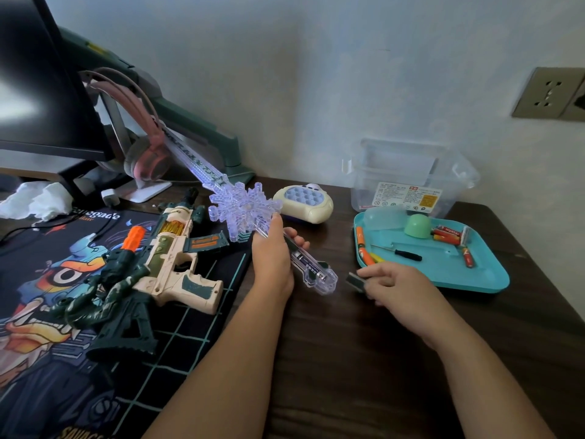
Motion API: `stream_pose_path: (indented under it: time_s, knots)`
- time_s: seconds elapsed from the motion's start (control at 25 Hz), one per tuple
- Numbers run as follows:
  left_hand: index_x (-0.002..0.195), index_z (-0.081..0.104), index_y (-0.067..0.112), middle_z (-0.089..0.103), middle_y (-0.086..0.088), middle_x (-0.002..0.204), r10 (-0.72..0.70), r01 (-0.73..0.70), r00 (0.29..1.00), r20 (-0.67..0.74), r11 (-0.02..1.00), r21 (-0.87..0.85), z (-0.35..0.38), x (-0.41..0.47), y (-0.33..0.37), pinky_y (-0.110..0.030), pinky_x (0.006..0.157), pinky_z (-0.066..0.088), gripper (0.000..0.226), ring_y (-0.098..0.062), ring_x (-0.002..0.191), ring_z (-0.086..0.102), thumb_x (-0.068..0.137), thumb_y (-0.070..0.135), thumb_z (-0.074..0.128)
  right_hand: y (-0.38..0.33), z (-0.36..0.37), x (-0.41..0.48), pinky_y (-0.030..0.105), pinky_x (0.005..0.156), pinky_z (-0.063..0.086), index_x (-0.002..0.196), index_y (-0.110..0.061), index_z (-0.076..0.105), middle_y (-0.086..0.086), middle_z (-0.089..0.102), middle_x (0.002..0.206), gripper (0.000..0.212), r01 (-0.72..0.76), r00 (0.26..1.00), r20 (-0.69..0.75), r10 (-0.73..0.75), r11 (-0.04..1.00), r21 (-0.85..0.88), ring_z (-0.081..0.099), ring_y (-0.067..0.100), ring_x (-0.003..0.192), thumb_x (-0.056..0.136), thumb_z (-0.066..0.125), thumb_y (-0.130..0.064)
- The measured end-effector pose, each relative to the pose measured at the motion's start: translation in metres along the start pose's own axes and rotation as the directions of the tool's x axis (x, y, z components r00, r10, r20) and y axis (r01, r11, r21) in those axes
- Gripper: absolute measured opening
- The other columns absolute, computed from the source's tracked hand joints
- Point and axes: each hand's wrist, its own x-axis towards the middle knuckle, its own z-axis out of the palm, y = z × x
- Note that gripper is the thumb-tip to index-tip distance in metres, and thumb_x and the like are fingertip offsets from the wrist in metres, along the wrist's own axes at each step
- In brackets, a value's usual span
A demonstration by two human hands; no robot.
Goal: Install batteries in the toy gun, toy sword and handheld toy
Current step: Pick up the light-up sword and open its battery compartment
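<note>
My left hand (274, 255) grips the handle of the clear toy sword (243, 207), just below its snowflake-shaped guard; the blade points up-left and glows. The handle's battery bay lies open, with a dark battery (308, 266) showing inside. To its right, my right hand (389, 282) pinches a small dark battery cover (355, 281) a short way from the handle's end. The toy gun (164, 261), cream and dark green with an orange tip, lies on the printed mat at left. Behind the sword sits the cream handheld toy (304, 204) with blue bubble buttons.
A teal tray (487, 274) at right holds several orange batteries (449, 236), a small black-handled screwdriver (400, 252) and a green dome. A clear plastic bin (411, 182) stands behind it. Monitor, pink headphones (145, 153) and crumpled tissue fill the back left.
</note>
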Motion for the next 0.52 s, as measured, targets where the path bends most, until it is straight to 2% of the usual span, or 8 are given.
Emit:
stream_pose_path:
  time_s: [0.08, 0.12, 0.16, 0.24, 0.32, 0.4, 0.52]
  knots:
    - [0.112, 0.052, 0.008, 0.052, -0.002, 0.065, 0.002, -0.002, 1.000, -0.008, 1.000, 0.023, 0.000, 0.000, -0.001, -0.025, 0.047, 0.052, 0.018, -0.009, 0.042, 0.051, 0.102, 0.023, 0.050, -0.008, 0.009, -0.001, 0.019, 0.082, 0.041, 0.109, -0.032, 0.067, -0.019, 0.060, 0.103, 0.021, 0.170, 0.952, -0.210, -0.223, 0.955, -0.242, 0.052, -0.002, 0.091, 0.088, 0.066, -0.032]
    - [0.113, 0.052, 0.007, 0.051, -0.003, 0.066, 0.005, -0.004, 1.000, -0.012, 1.000, 0.030, 0.000, 0.000, -0.001, -0.025, 0.047, 0.052, 0.019, -0.009, 0.042, 0.051, 0.101, 0.022, 0.050, -0.015, 0.012, -0.001, 0.018, 0.080, 0.040, 0.107, -0.032, 0.068, -0.019, 0.060, 0.100, 0.020, 0.280, 0.905, -0.230, -0.357, 0.909, -0.308, 0.051, -0.001, 0.089, 0.087, 0.067, -0.033]
    - [0.113, 0.052, 0.006, 0.051, -0.003, 0.066, 0.006, -0.005, 1.000, -0.017, 0.999, 0.036, 0.000, 0.000, -0.001, -0.025, 0.046, 0.052, 0.019, -0.009, 0.042, 0.051, 0.101, 0.021, 0.050, -0.022, 0.014, 0.000, 0.018, 0.080, 0.042, 0.104, -0.030, 0.070, -0.018, 0.063, 0.098, 0.018, 0.384, 0.865, -0.188, -0.466, 0.854, -0.350, 0.054, 0.000, 0.088, 0.087, 0.066, -0.032]
    - [0.108, 0.052, 0.007, 0.051, -0.004, 0.067, 0.008, -0.006, 1.000, -0.030, 0.998, 0.064, -0.001, 0.001, 0.001, -0.025, 0.045, 0.051, 0.014, -0.009, 0.041, 0.051, 0.100, 0.020, 0.050, -0.036, 0.018, 0.007, 0.025, 0.082, 0.046, 0.105, -0.028, 0.070, -0.010, 0.067, 0.099, 0.017, 0.516, 0.821, 0.000, -0.571, 0.741, -0.429, 0.058, 0.007, 0.091, 0.090, 0.062, -0.030]
    - [0.099, 0.052, 0.010, 0.051, -0.005, 0.067, 0.014, -0.010, 0.999, -0.046, 0.996, 0.093, -0.002, 0.001, 0.005, -0.024, 0.043, 0.049, 0.009, -0.009, 0.040, 0.050, 0.100, 0.019, 0.050, -0.047, 0.020, 0.016, 0.033, 0.085, 0.047, 0.108, -0.027, 0.068, -0.004, 0.067, 0.102, 0.020, 0.571, 0.797, 0.190, -0.573, 0.613, -0.546, 0.058, 0.014, 0.096, 0.093, 0.057, -0.032]
    - [0.097, 0.051, 0.009, 0.050, -0.006, 0.067, 0.005, 0.001, 0.998, -0.057, 0.994, 0.107, -0.003, 0.002, 0.007, -0.024, 0.041, 0.046, 0.009, -0.009, 0.039, 0.049, 0.100, 0.017, 0.049, -0.056, 0.022, 0.025, 0.037, 0.086, 0.047, 0.112, -0.025, 0.065, -0.001, 0.067, 0.104, 0.023, 0.610, 0.766, 0.313, -0.561, 0.483, -0.628, 0.059, 0.018, 0.099, 0.094, 0.053, -0.033]
    - [0.113, 0.052, 0.001, 0.051, -0.006, 0.066, -0.021, 0.031, 0.996, -0.086, 0.992, 0.123, -0.006, 0.007, 0.009, -0.022, 0.040, 0.044, 0.020, -0.010, 0.040, 0.048, 0.100, 0.017, 0.049, -0.062, 0.025, 0.033, 0.037, 0.084, 0.049, 0.115, -0.019, 0.060, 0.002, 0.065, 0.105, 0.025, 0.657, 0.698, 0.442, -0.563, 0.259, -0.708, 0.061, 0.020, 0.098, 0.098, 0.047, -0.031]
